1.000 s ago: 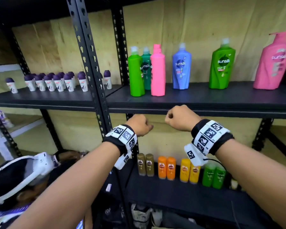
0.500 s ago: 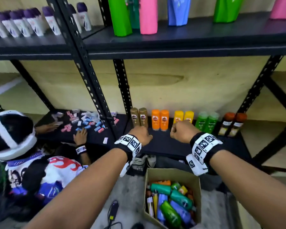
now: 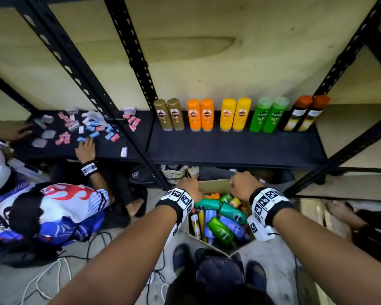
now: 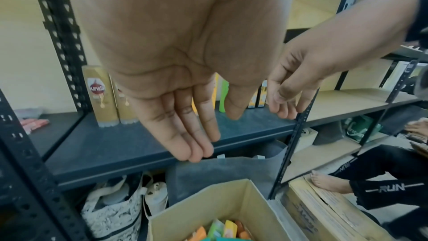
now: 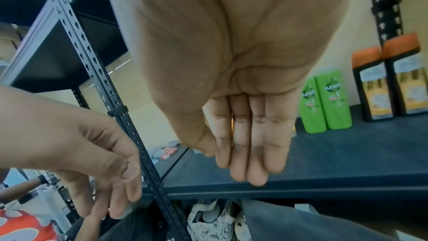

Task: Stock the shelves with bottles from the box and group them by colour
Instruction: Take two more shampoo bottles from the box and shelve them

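Observation:
A cardboard box (image 3: 215,186) on the floor holds several bottles, green (image 3: 220,231), teal and blue among them. My left hand (image 3: 190,188) hovers over the box's left rim, fingers straight and empty (image 4: 192,138). My right hand (image 3: 243,183) hangs over its right rim, fingers straight and empty (image 5: 250,155). On the black lower shelf (image 3: 229,148) stand pairs of bottles by colour: gold (image 3: 169,115), orange (image 3: 200,115), yellow (image 3: 235,115), green (image 3: 267,116) and dark ones with orange caps (image 3: 302,114).
Black perforated uprights (image 3: 128,133) frame the shelf bay. A second person (image 3: 53,208) crouches at the left, a hand (image 3: 86,148) among small packets on the neighbouring shelf. Bags (image 4: 115,206) sit under the shelf. Another box (image 4: 324,206) and a seated person's foot lie right. Cables (image 3: 53,276) cross the floor.
The view has tilted down from the upper shelf to the box on the floor. Both hands have dropped from shelf height to just above the box and uncurled from fists.

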